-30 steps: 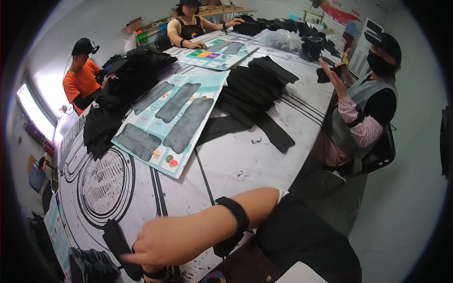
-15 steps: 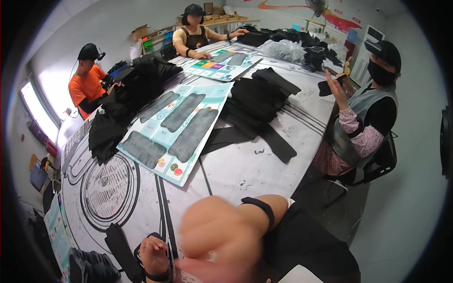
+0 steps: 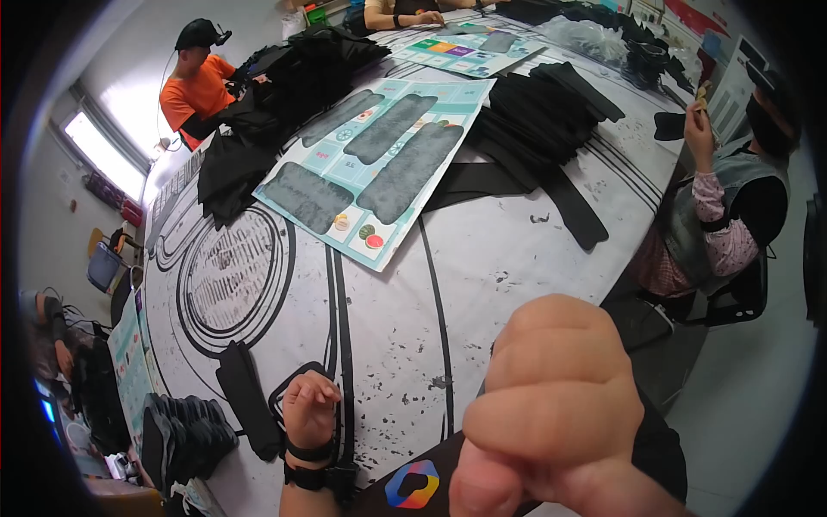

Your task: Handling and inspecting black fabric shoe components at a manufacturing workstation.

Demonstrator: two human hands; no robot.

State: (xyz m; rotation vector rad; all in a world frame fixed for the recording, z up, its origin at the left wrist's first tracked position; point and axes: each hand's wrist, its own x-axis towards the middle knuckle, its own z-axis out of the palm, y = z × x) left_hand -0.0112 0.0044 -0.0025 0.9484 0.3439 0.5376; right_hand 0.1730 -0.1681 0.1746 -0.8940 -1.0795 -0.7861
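Note:
My right hand [image 3: 560,401] is raised very close in the foreground, its fingers folded into a fist. Nothing sticks out of it, and it hides part of my lap and the table edge. Farther left, my left hand [image 3: 310,412] is at the near part of the table, with black bands on its wrist. Its fingers are loosely bent and slightly apart, with nothing between them. Beside it lies a long black fabric strip [image 3: 248,401]. Farther left of that strip is a row of dark, rounded fabric pieces [image 3: 185,435].
A printed board [image 3: 379,246] with several fuzzy grey strips lies mid-table. A stack of black fabric pieces [image 3: 534,121] is right of it, a black fabric heap [image 3: 301,86] behind left. People sit around the table; one in orange [image 3: 191,96] is at left, another [image 3: 732,202] at right.
My right hand has gone from a blur in front of my left hand to a raised fist at the right. The view has shifted, so the table appears higher and farther right.

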